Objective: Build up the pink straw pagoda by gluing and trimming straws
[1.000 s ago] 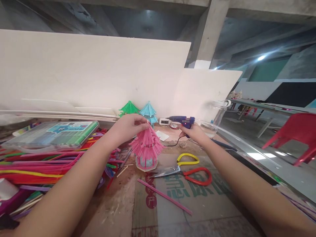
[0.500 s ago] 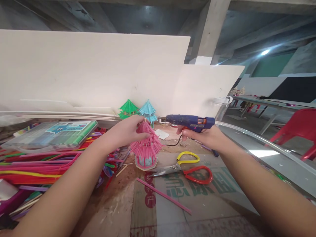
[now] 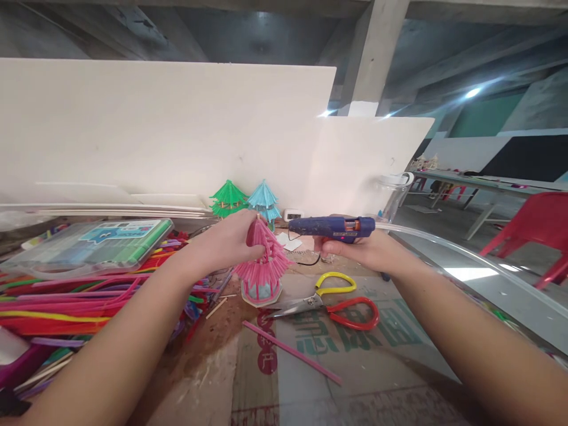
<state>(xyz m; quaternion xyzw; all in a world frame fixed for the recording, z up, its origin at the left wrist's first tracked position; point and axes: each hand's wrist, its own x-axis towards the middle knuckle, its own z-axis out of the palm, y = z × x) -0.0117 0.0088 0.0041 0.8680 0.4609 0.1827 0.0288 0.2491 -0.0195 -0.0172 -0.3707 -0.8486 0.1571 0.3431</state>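
A small pink pagoda model (image 3: 262,273) with two tiers of roof stands upright on a pale base at the middle of the table. Round the left side of its upper roof, the fingers of my left hand (image 3: 235,239) are closed. My right hand (image 3: 350,248) grips a dark blue hot glue gun (image 3: 331,228), whose nozzle points left, a little apart from the pagoda's right side. In front of the pagoda lie scissors (image 3: 328,302) with one yellow and one red handle. Nearer to me rests a loose pink pipe cleaner (image 3: 293,352).
Green (image 3: 228,199) and light blue (image 3: 264,200) pagoda models stand behind, before a white board (image 3: 168,130). At left are a marker case (image 3: 89,242) and a heap of coloured pipe cleaners (image 3: 66,302). A clear plastic jug (image 3: 391,198) is back right; a red chair (image 3: 528,228) stands beyond.
The glue gun has come slightly left and lower, toward the pagoda. My left hand stays at the pagoda's upper roof. The whole view has shifted a little.
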